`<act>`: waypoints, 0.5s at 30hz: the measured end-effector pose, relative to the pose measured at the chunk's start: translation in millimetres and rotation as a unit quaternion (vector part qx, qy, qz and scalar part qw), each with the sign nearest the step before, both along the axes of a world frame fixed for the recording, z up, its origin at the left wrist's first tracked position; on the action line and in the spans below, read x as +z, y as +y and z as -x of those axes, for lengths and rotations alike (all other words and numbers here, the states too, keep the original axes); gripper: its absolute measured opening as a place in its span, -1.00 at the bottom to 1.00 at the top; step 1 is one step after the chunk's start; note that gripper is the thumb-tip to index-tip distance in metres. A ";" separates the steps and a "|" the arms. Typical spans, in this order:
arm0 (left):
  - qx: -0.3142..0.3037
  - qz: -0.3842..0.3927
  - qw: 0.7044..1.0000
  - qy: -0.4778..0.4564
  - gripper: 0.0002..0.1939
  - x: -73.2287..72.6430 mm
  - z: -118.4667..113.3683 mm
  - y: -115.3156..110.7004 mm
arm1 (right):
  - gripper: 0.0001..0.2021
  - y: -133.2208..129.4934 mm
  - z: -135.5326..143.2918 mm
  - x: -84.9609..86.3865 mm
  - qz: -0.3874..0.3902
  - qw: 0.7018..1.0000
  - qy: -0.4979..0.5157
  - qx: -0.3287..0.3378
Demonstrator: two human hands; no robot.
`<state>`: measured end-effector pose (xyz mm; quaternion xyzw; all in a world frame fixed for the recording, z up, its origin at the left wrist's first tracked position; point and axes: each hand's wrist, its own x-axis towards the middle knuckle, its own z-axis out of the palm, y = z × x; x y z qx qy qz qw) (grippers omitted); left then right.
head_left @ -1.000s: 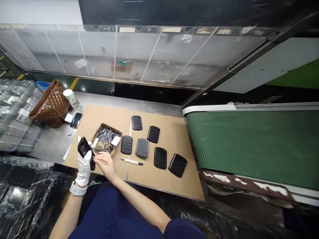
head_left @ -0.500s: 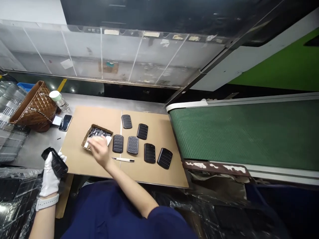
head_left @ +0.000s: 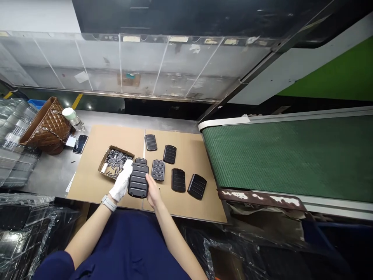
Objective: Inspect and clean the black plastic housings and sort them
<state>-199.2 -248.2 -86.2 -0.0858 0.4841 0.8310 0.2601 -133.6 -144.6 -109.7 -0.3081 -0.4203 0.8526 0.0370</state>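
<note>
Between my two hands is a black ribbed plastic cover, held above the cardboard near the table's front. My left hand, in a white glove, grips its left edge. Bare fingers of my right hand close on its right edge. Behind it, another black cover is mostly hidden. A shallow box of small dark pin-like pieces stands just left of my gloved hand. Several similar black covers lie spread to the right on the cardboard sheet.
A green conveyor belt runs along the right. At the left stand a brown quilted bag, a bottle and a phone. A clear panel rises behind the table. Plastic-wrapped stacks sit at the lower left.
My left hand has brought the cover from the far left to the middle of the cardboard. My right hand has left the box and taken hold of the cover's right edge.
</note>
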 end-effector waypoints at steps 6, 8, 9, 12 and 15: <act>-0.039 -0.079 0.996 -0.003 -0.74 7.5 2.3 28.2 | -0.73 26.5 2.7 14.4 0.039 0.999 -0.003 -0.031; -0.033 -0.089 0.995 -0.001 -0.79 8.7 2.1 33.5 | -0.73 31.4 2.6 18.3 0.036 0.999 -0.007 -0.039; -0.029 -0.092 0.995 0.000 -0.81 9.1 1.8 35.5 | -0.73 33.4 2.6 19.8 0.032 0.999 -0.010 -0.042; -0.033 -0.092 0.995 0.010 -0.81 10.0 1.3 38.8 | -0.73 38.0 3.3 22.5 0.019 0.999 -0.010 -0.040; -0.038 -0.097 0.994 0.017 -0.77 9.8 2.1 39.8 | -0.74 41.0 4.9 23.2 0.007 0.999 0.007 -0.034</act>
